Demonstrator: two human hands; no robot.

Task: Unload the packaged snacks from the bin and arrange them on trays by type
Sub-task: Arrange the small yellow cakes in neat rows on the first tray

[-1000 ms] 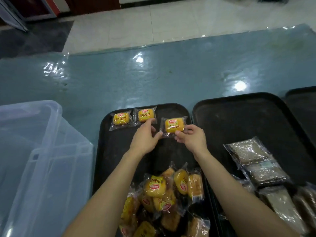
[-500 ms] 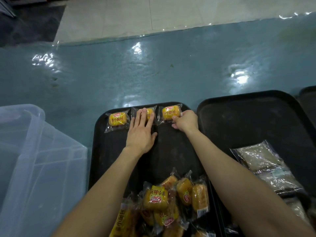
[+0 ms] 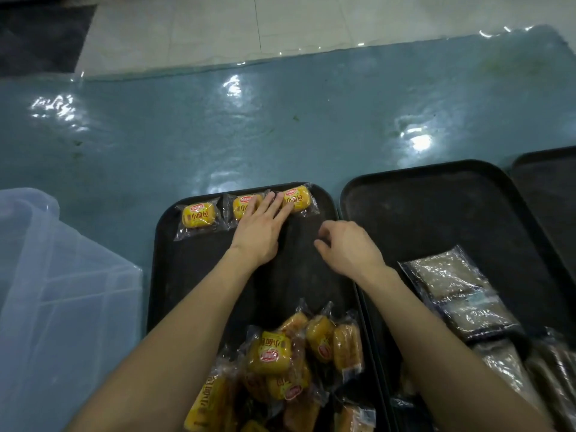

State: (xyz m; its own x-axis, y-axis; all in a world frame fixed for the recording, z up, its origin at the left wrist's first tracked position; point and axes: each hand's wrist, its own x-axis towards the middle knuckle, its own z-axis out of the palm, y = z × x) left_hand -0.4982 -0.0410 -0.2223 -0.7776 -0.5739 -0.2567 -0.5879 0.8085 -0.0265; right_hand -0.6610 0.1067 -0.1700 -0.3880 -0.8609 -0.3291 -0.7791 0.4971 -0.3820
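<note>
Fingers (image 3: 282, 205) of the left hand (image 3: 257, 233) lie straight and slightly fanned, palm down, gripping nothing. They rest across the middle yellow bread packet in clear wrap (image 3: 242, 207), and the outermost fingertips touch the near left part of the right-hand yellow bread packet (image 3: 298, 198). Fingers (image 3: 322, 244) of the right hand (image 3: 350, 249) are loosely curled and hold nothing; that hand hangs over the bare right part of the black plastic tray (image 3: 168, 275), and whether it touches the tray surface cannot be told.

A third packet, the left-hand yellow bread packet (image 3: 198, 215), lies untouched. The three sit in one row along the tray's far rim, just beside one another, printed faces up. Each has its long axis running left to right, parallel with that rim, with the lettering upright toward the person; the right-hand one is tilted a little, its right end lying farther away.

At the tray's near end sits a loose heap of yellow bread packets (image 3: 280, 360), lying at mixed angles. On the second black tray (image 3: 436, 207) to the right lie grey-brown snack packets in clear wrap (image 3: 452, 282), stacked toward its near right side. A translucent plastic bin (image 3: 62, 307) stands to the left on the teal film-covered table (image 3: 280, 129).
</note>
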